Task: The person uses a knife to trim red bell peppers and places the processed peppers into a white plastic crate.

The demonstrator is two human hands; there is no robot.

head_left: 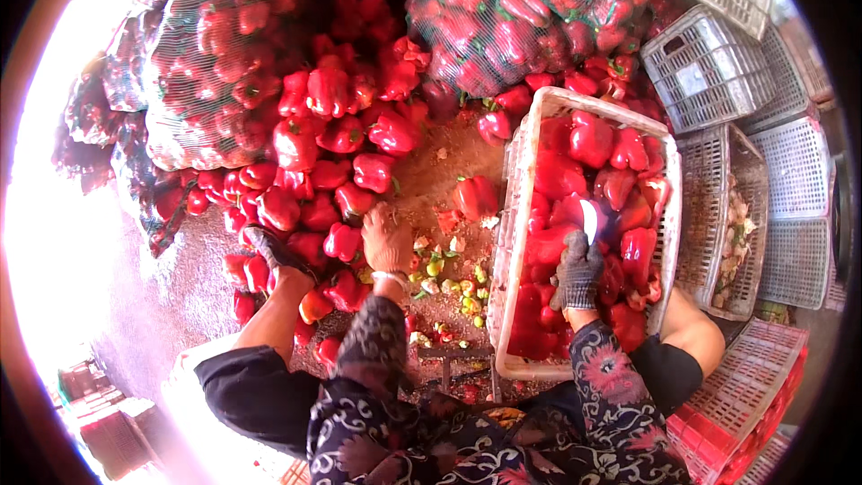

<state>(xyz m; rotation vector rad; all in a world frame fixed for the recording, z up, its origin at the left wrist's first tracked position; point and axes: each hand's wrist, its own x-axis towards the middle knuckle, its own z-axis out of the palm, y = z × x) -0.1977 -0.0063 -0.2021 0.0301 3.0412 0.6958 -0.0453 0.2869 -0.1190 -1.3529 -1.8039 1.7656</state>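
My right hand (579, 274), in a dark grey knit glove, is closed on a knife (590, 219) whose pale blade points up over a whitish plastic crate (508, 296). Red bell peppers (638, 251) fill that crate, which stands between my knees, right of the middle. My left hand (386, 241), in a tan glove, reaches to the edge of a loose heap of red bell peppers (327, 207). Its fingers are stretched out beside a pepper (343, 242), with nothing visible in them; the fingertips are hard to make out.
Green and yellow pepper scraps (440, 268) litter the ground between heap and crate. One red pepper (476, 198) lies apart there. Full mesh sacks of peppers (215, 63) stand behind and left. Stacked plastic crates (709, 67) line the right side; another crate (736, 395) sits near my right knee.
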